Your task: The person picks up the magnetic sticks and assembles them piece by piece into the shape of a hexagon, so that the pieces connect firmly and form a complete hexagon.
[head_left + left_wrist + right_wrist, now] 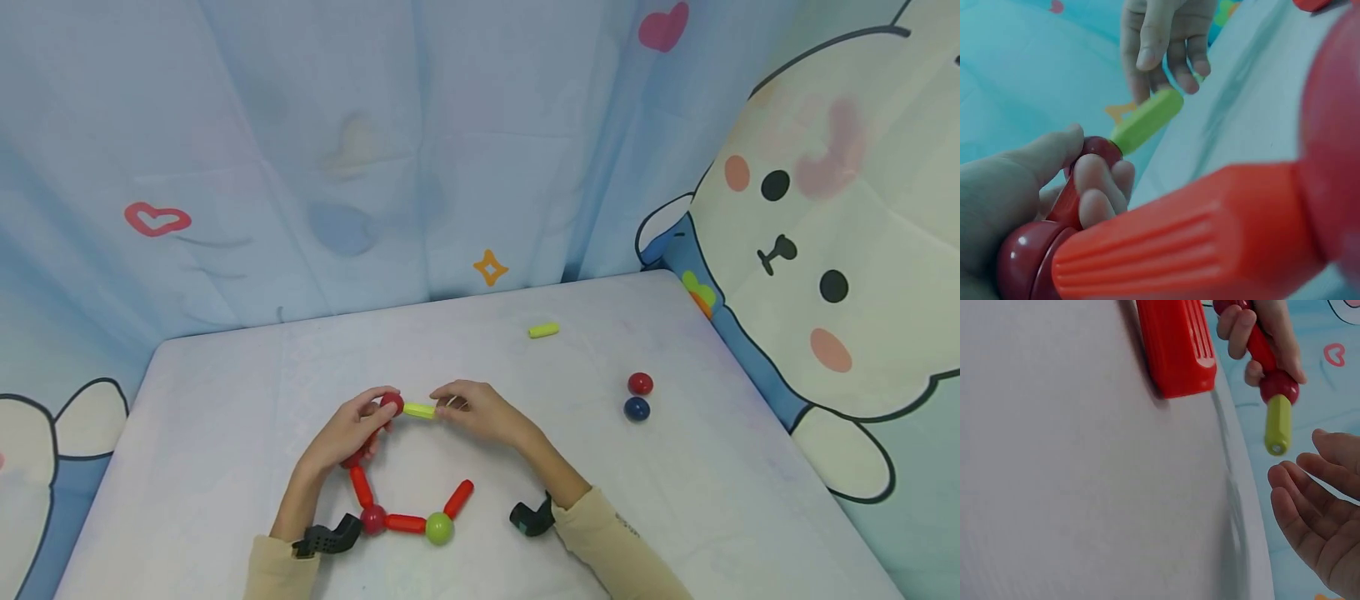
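My left hand [355, 425] grips a red ball [392, 403] between thumb and fingers, at the upper end of a chain of balls and rods. A yellow-green rod [418, 411] sticks out of that ball toward my right hand [476, 408]. The right hand's fingers lie loosely bent just past the rod's free end, apart from it in the right wrist view. Below the left hand the chain runs through a red rod [361, 486], another red ball [373, 519], a second red rod [406, 524] and a green ball [439, 528], ending in a third red rod [459, 498].
On the white table [300, 367], a loose yellow-green rod [543, 331] lies toward the back. A red ball [641, 383] and a dark blue ball [637, 409] sit close together on the right. A blue patterned curtain [300, 167] hangs behind the table.
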`<state>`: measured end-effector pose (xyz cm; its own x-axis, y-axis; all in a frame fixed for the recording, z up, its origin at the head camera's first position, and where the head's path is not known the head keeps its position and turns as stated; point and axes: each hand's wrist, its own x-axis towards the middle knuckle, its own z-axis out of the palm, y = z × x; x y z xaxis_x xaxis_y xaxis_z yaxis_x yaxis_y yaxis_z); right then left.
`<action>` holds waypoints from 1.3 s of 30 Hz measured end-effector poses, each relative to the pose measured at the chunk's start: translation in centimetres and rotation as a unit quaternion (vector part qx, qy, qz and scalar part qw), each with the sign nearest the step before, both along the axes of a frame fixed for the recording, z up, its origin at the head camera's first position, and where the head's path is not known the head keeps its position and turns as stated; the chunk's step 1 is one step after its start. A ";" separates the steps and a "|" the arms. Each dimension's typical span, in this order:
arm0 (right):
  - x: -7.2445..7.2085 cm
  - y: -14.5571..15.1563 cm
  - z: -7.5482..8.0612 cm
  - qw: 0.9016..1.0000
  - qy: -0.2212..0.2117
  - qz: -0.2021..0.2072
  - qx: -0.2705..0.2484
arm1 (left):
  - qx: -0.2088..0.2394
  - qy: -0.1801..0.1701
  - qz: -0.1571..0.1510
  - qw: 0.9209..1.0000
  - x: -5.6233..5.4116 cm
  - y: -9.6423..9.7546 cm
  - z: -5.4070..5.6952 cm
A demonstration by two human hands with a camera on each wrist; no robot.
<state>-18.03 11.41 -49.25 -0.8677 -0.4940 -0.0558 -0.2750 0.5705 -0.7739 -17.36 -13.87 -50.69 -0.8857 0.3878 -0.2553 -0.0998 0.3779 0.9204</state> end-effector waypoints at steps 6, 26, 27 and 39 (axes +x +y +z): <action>-0.6 1.1 0.5 0.999 -0.013 -0.028 -0.006 | 0.001 -0.017 0.012 1.000 -0.1 -0.6 0.2; -1.6 3.5 1.1 0.999 -0.015 -0.042 -0.030 | 0.071 -0.058 0.056 0.994 -0.4 -0.9 0.3; -1.6 3.5 1.1 0.999 -0.016 -0.042 -0.030 | 0.071 -0.058 0.055 0.994 -0.4 -0.9 0.3; -1.8 4.4 1.4 0.998 -0.015 -0.057 -0.021 | 0.107 -0.082 0.042 0.990 -0.3 -1.3 0.3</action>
